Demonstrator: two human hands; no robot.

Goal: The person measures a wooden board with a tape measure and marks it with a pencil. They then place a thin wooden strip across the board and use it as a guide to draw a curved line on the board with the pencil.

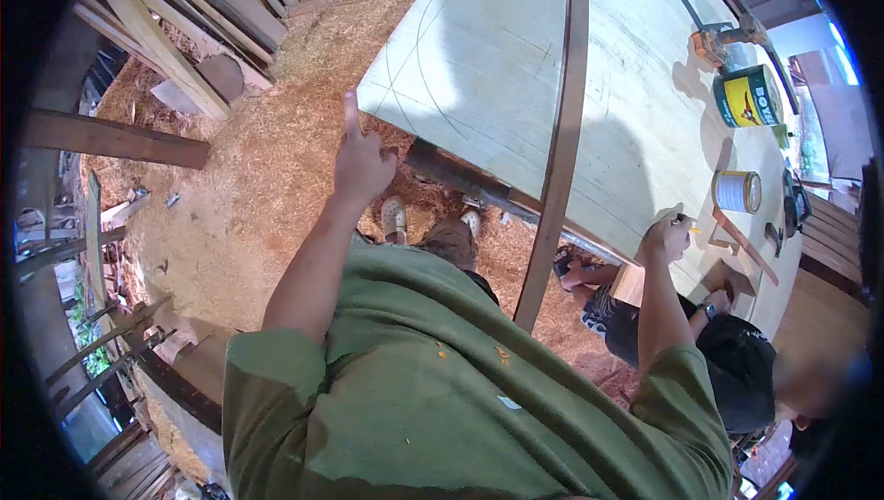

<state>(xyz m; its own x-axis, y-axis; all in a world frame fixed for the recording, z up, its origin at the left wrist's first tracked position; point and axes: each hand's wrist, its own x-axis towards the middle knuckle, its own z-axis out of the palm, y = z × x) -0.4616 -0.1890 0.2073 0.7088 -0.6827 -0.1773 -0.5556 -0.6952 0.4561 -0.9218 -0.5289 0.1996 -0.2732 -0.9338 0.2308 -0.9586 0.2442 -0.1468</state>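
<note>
My left hand [364, 167] is raised beside the near left corner of a large pale board [497, 58]. Its index finger is stretched out, the other fingers are curled, and nothing shows in it. Pencilled arcs and crossing lines mark the board near that corner. Over the board's near edge, farther right, my right hand [667, 237] is closed around what looks like a pencil [695, 230] with a yellow end; most of it is hidden by the fingers. A long dark wooden strip [564, 104] crosses the board between my hands.
A green and yellow can [748, 98], a smaller white tin [737, 192] and a clamp [727, 38] stand on the right. Another person [737, 353] sits low by the board's right end, hand near a wooden piece. Sawdust [249, 187] covers the floor; planks [175, 40] lean behind.
</note>
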